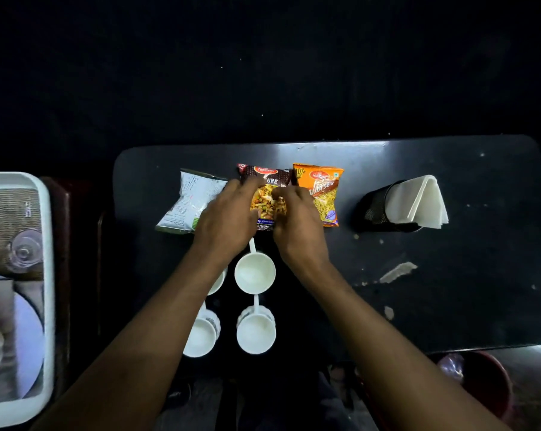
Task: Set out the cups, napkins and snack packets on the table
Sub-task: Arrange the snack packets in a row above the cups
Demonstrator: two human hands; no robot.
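Brown plastic snack packet [267, 181] flat on a dark rectangular table [449, 306], left hand [228, 213] and right hand [297, 219] both curled onto it, holding it, silver foil packet [191, 200] just left of it, orange packet [322, 188] touching its right edge, four white plastic cups [255, 272] nearer the person than it, black mesh holder [375, 206] of white folded napkins [424, 200] farther right.

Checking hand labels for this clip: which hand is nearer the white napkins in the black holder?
Right. The right hand is on the brown packet, left of the napkins with the orange packet between; the left hand lies further left.
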